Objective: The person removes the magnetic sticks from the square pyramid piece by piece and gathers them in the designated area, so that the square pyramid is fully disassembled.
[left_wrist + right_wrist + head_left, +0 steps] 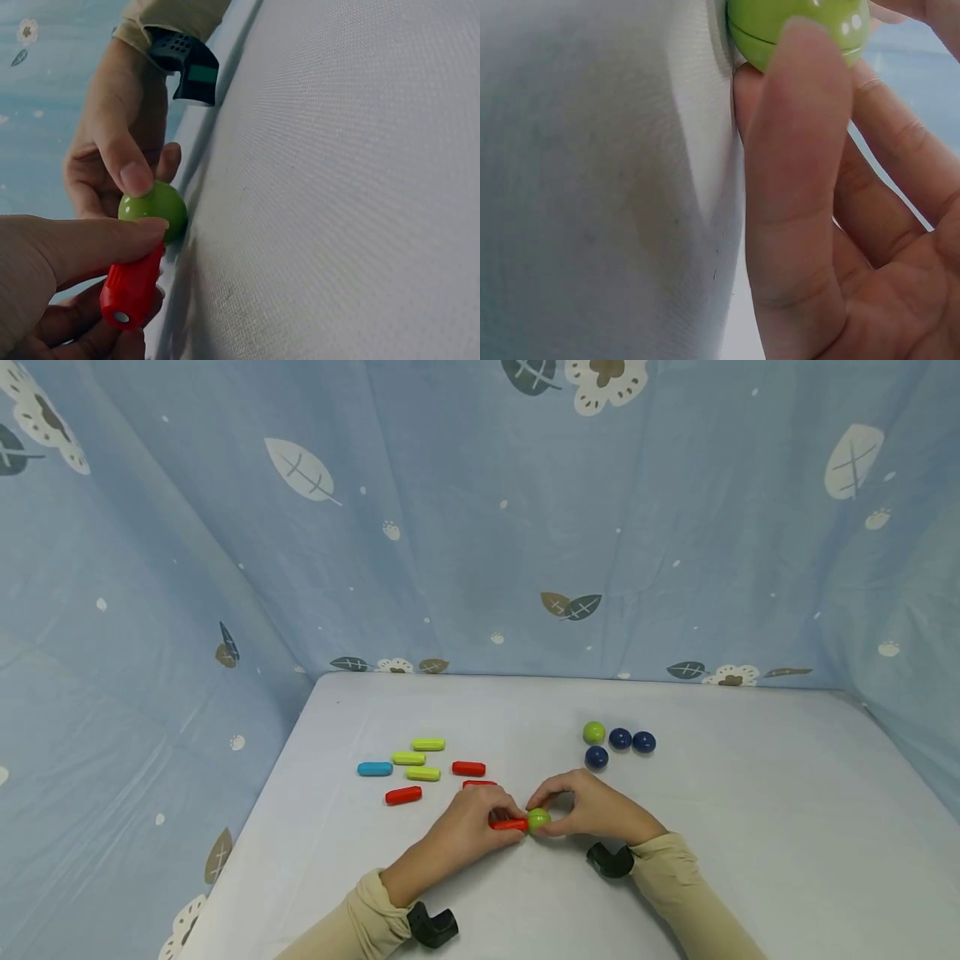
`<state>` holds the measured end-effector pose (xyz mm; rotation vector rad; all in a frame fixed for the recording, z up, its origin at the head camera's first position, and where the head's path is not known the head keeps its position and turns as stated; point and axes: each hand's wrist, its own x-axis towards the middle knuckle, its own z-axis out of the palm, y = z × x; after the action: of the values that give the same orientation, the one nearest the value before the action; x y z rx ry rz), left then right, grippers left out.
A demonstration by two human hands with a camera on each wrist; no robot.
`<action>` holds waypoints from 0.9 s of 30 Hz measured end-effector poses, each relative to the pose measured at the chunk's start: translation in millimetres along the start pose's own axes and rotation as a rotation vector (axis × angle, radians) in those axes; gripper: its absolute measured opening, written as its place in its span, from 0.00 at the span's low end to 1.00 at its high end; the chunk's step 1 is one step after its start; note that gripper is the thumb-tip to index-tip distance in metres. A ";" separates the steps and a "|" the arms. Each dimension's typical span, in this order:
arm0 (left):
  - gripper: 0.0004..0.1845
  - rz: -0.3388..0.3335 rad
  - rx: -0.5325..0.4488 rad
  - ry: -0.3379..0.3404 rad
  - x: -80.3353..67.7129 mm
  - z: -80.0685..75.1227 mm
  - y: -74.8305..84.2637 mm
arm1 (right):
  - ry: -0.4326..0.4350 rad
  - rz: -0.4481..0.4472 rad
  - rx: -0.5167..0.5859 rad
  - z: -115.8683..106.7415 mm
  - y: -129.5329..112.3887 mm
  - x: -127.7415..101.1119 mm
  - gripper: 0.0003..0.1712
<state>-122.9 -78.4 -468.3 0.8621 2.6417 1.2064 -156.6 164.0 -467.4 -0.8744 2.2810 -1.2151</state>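
Note:
Near the front middle of the table, my left hand pinches a short red rod between thumb and fingers. A shiny green ball touches the rod's right end, and my right hand holds it with thumb and fingertips. In the left wrist view, the near end of the red rod shows a small silvery spot, while my left thumb covers part of where rod and green ball meet. The right wrist view has my thumb pressed on the green ball, which bears a thin seam line.
Left of centre lie several yellow-green rods, a blue rod and more red rods, one partly behind my left hand. Farther back to the right sit another green ball and three dark blue balls. A patterned blue curtain borders the white table.

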 end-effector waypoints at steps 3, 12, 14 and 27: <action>0.06 0.007 0.016 -0.006 0.0 -1.3 1.0 | 0.002 -0.007 -0.001 0.9 1.4 0.4 0.13; 0.07 -0.104 0.057 -0.106 -6.5 -23.6 8.7 | 0.046 0.005 -0.037 -1.2 7.1 -3.7 0.14; 0.08 -0.138 0.076 -0.102 -11.3 -31.0 7.6 | 0.051 0.016 -0.052 -1.5 7.8 -4.7 0.14; 0.09 -0.263 0.253 0.106 -50.1 -63.3 -20.5 | 0.043 0.041 -0.062 -5.9 7.1 -4.4 0.14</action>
<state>-111.0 -158.0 -446.6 0.4683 2.9221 0.8918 -159.3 173.5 -469.9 -0.8274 2.3706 -1.1617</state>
